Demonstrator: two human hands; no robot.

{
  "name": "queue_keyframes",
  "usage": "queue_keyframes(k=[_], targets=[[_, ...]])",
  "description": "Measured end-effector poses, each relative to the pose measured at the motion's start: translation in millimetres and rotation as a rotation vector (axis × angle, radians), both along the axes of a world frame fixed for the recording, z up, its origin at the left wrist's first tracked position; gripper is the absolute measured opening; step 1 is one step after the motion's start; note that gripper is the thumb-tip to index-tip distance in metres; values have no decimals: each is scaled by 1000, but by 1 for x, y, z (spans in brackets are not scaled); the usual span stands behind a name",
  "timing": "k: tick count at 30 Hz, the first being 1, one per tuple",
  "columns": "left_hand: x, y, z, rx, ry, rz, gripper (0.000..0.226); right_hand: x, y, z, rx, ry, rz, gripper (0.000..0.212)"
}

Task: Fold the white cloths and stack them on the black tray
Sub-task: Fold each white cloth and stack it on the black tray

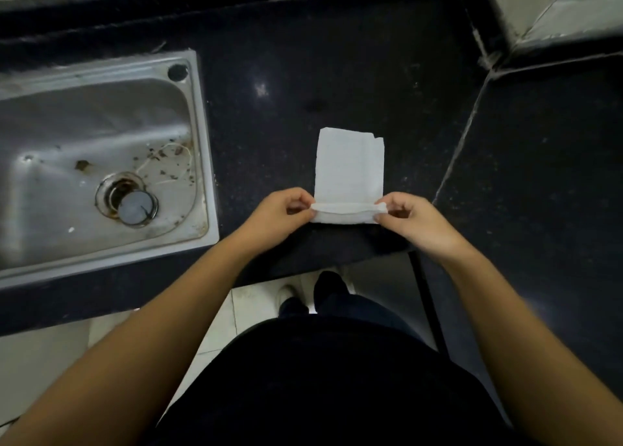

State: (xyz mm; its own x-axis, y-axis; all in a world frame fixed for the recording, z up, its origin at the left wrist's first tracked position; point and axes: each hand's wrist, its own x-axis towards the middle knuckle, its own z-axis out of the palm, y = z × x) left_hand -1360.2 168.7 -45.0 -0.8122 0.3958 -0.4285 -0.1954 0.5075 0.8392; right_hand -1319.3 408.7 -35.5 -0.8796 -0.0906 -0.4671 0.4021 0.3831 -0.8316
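Note:
A white cloth [350, 169], folded into a narrow strip, lies on the black counter [303, 108] near its front edge. Its near end is lifted and curled over. My left hand [279, 216] pinches the near left corner of that end. My right hand [414, 219] pinches the near right corner. The far end of the cloth lies flat, with a small uneven corner at the upper right. No black tray can be made out against the dark counter.
A steel sink [199, 148] with a round drain and bits of dirt fills the left side. The counter turns a corner at the right [539, 175]. A tiled wall [556, 3] stands at the back right. My feet and light floor tiles [249, 304] show below.

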Motion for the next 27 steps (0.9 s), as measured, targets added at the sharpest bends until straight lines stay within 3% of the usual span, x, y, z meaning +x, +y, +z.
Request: queue_keyframes(k=[4, 8, 10, 16, 22, 27], targets=[[-21, 4, 9, 53, 47, 9, 8, -17, 5, 14, -3, -7, 18, 8], [-71, 22, 11, 3, 148, 94, 8, -61, 8, 13, 42, 37, -161, 9], [-95, 35, 6, -59, 216, 135, 14, -87, 8, 5, 140, 48, -236, 6], [-121, 62, -16, -374, 272, 152, 4, -122, -1, -18, 424, 37, -256, 18], [-98, 64, -16, -419, 267, 318, 32, -114, -4, -29, 528, 92, -212, 17], [-74, 56, -19, -403, 209, 200, 38, -115, -3, -28, 459, 87, -249, 20]])
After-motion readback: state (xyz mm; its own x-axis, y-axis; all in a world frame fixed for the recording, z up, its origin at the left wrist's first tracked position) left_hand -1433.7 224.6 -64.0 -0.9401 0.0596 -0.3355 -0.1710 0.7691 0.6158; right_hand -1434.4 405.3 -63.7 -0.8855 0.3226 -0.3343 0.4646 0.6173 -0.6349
